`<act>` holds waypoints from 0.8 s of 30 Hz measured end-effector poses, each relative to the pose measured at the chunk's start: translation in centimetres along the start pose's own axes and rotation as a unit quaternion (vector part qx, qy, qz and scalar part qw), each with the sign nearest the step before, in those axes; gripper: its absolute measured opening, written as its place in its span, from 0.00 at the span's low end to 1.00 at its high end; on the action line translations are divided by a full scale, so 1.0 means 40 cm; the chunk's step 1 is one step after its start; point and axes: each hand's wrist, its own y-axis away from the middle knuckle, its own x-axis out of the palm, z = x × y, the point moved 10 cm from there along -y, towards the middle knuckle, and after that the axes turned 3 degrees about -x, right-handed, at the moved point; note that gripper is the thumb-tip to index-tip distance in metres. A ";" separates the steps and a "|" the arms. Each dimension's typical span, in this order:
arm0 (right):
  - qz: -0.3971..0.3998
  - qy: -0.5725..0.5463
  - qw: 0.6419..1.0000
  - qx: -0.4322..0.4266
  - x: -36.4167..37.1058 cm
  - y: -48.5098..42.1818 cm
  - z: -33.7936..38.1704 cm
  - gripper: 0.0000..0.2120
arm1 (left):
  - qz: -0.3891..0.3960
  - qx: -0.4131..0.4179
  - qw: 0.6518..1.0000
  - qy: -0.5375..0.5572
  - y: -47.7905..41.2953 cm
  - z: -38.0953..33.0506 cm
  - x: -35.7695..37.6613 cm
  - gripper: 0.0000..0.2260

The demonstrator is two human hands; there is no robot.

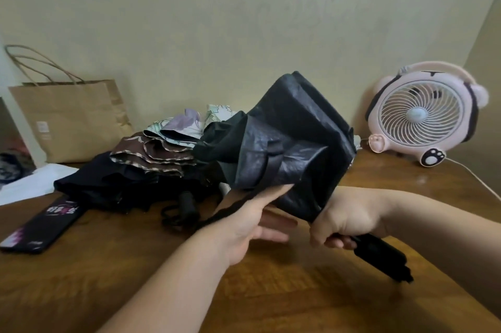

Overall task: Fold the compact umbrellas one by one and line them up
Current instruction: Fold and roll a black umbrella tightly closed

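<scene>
Black umbrella (292, 129) held up above the wooden worktop (271, 294), right of centre, not resting on it. Canopy collapsed but loose: crumpled, slightly shiny black fabric bunched in broad uneven folds, not yet wrapped tight. A dark strap (272, 159) hangs from the folds and trails down to the left. Long axis runs diagonally. The chunky black handle (379, 254) points down and right towards the camera, and the canopy end points up and away towards the wall, leaning a little left. Right grip (349, 221) is curled round the umbrella where the canopy meets the handle, fingers wrapped underneath, the handle sticking out below it. Left grip (249, 221) has its fingers stretched out straight, its upper edge against the canopy's lower hem and the strap. Whether the strap is actually pinched cannot be told. Count: one umbrella in hand. On the worktop behind and to the left is a heap of at least three more, all unfolded and overlapping: a second black umbrella (95, 183) at the bottom, a brown umbrella (151, 151) with a pale patterned edge on top of it, and a pale flowered umbrella (184, 121) at the back. One short black handle with a wrist loop (187, 205) pokes out at the front of the heap. Also one dark phone (46, 224) lying flat at the left, one brown paper bag (73, 118) standing against the wall, one pink fan (423, 113) at the right rear, and a white cloth (32, 183) at the far left.
</scene>
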 end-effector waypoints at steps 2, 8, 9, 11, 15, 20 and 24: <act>-0.029 0.017 0.999 -0.001 -0.031 0.004 -0.029 0.19 | 0.087 -0.039 0.993 -0.077 0.017 0.008 0.011 0.24; -0.089 0.119 0.989 -0.007 -0.116 0.022 -0.114 0.14 | 0.348 0.017 0.934 -0.081 0.110 -0.043 0.045 0.24; -0.088 0.116 0.989 -0.004 -0.121 0.024 -0.127 0.12 | 0.398 0.026 0.915 -0.067 0.139 -0.060 0.066 0.26; -0.096 0.125 0.988 -0.001 -0.134 0.022 -0.151 0.12 | 0.462 0.044 0.885 -0.021 0.183 -0.087 0.096 0.31; -0.049 0.071 0.993 0.077 -0.142 -0.004 -0.243 0.07 | 0.440 0.058 0.893 0.074 0.164 -0.100 0.121 0.37; 0.022 0.048 0.990 0.129 -0.149 -0.063 -0.324 0.19 | 0.111 -0.019 0.992 -0.052 0.062 -0.037 0.057 0.24; 0.109 0.087 0.980 0.143 -0.133 -0.096 -0.342 0.16 | 0.010 -0.034 0.995 -0.089 0.030 -0.003 0.033 0.11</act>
